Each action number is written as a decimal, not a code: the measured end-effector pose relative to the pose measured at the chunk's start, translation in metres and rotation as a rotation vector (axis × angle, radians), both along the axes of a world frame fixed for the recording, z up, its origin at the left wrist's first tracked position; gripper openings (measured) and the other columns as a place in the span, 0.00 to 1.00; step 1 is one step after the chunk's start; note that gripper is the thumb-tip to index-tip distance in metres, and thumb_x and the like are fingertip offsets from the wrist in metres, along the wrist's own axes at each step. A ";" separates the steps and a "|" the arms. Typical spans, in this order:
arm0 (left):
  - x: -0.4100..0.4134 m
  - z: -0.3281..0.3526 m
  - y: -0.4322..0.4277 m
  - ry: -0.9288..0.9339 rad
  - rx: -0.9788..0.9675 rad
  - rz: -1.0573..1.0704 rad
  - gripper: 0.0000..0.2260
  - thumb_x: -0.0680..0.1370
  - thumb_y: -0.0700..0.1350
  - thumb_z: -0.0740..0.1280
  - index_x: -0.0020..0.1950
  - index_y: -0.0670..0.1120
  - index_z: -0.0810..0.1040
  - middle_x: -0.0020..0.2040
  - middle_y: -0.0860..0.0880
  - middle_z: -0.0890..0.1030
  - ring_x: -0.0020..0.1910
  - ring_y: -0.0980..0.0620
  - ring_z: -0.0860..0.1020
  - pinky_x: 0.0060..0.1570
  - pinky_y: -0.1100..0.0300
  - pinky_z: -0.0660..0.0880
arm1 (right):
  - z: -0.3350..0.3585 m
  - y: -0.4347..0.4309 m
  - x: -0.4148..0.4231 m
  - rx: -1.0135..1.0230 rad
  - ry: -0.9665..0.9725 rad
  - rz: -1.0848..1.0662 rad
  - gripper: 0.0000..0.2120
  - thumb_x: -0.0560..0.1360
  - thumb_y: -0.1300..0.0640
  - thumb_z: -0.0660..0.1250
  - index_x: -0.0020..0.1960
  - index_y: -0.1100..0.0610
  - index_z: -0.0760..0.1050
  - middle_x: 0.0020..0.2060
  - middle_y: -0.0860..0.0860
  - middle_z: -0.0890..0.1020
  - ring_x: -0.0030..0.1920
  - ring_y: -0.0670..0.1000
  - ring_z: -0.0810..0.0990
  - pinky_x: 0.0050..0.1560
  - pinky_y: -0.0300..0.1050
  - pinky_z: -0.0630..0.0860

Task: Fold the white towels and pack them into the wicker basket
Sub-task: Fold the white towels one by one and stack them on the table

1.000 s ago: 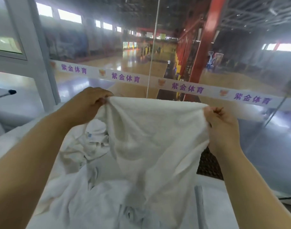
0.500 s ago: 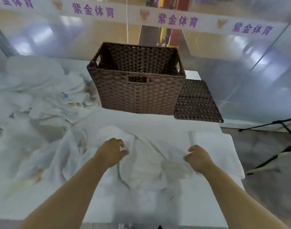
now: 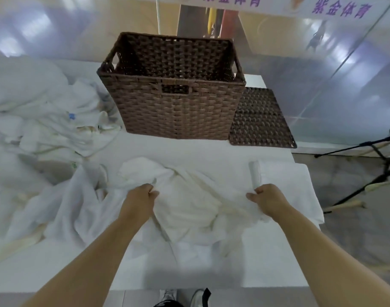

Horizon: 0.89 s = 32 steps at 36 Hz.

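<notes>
White table (image 3: 189, 275) carries wicker basket (image 3: 178, 111), lid (image 3: 259, 120), crumpled towels (image 3: 56, 129)

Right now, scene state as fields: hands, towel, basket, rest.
left hand: pinches towel
right hand: grips the towel's right edge
towel: crumpled, unfolded, on table
wicker basket: upright behind towel, no towel visible inside
wicker panel: flat, right of basket
towel pile: unfolded, left
</notes>
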<state>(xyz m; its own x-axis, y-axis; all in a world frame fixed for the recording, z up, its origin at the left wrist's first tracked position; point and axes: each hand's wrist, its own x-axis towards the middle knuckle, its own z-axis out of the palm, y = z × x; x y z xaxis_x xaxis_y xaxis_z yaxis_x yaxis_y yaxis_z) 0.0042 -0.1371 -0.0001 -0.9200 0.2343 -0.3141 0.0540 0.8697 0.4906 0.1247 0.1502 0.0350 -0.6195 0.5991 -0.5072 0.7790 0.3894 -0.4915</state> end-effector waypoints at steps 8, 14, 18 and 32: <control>-0.026 0.054 -0.017 -0.021 0.475 0.360 0.16 0.77 0.48 0.67 0.41 0.35 0.73 0.43 0.34 0.79 0.43 0.37 0.80 0.45 0.45 0.80 | 0.053 0.018 -0.015 0.005 0.340 -0.163 0.12 0.72 0.56 0.73 0.52 0.57 0.74 0.48 0.52 0.74 0.49 0.53 0.73 0.50 0.45 0.71; -0.041 0.117 -0.029 0.242 0.585 0.492 0.12 0.76 0.49 0.68 0.46 0.41 0.74 0.40 0.42 0.79 0.39 0.41 0.79 0.49 0.45 0.78 | 0.106 0.028 -0.025 0.013 0.598 -0.148 0.18 0.74 0.57 0.70 0.63 0.57 0.74 0.57 0.52 0.75 0.52 0.51 0.73 0.49 0.44 0.70; -0.047 0.161 -0.037 0.372 0.685 0.497 0.12 0.76 0.50 0.69 0.50 0.42 0.74 0.48 0.46 0.76 0.38 0.47 0.76 0.50 0.45 0.78 | 0.141 0.027 -0.027 0.015 0.727 -0.139 0.15 0.74 0.57 0.70 0.61 0.51 0.75 0.55 0.50 0.76 0.45 0.49 0.76 0.45 0.50 0.79; -0.031 0.225 -0.042 0.465 0.593 0.114 0.06 0.74 0.44 0.70 0.40 0.54 0.76 0.41 0.52 0.79 0.41 0.48 0.79 0.44 0.54 0.77 | 0.214 0.039 -0.012 -0.294 0.955 -0.270 0.11 0.74 0.66 0.68 0.51 0.53 0.82 0.55 0.54 0.81 0.56 0.57 0.78 0.60 0.54 0.76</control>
<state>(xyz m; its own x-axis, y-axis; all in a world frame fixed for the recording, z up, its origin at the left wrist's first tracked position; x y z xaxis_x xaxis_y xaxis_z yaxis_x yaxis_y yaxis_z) -0.0268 -0.1792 0.2247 -0.9555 0.1389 0.2604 0.2950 0.4800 0.8262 0.1125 0.1892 0.2491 -0.7042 0.7096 -0.0238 0.0581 0.0242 -0.9980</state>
